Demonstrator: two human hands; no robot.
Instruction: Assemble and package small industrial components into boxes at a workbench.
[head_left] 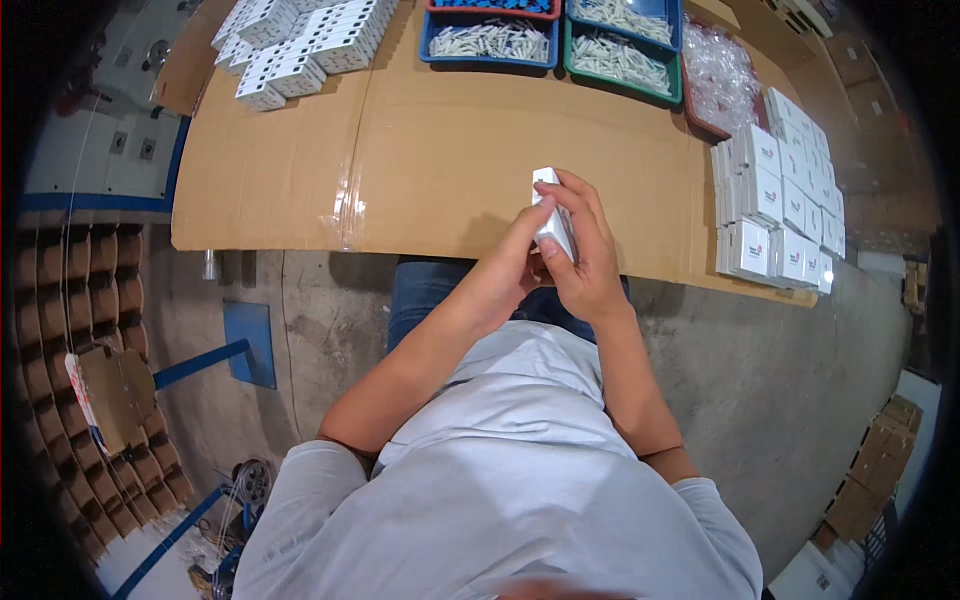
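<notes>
A small white box (556, 232) is held between my two hands, just over the near edge of the cardboard-covered table (450, 170). My left hand (512, 262) grips it from the left, thumb pressed along its side. My right hand (590, 252) wraps the box from the right, with fingers curled over its far end and the thumb near its lower end. The underside of the box and several fingertips are hidden by the hands.
Stacked white boxes stand at far left (322, 50) and at right (785, 195). At the back are a blue bin of small white pieces (490, 62), a green bin (672, 97) of similar pieces and a red tray (700, 122) of clear plastic. A cardboard divider rack (90, 300) stands left.
</notes>
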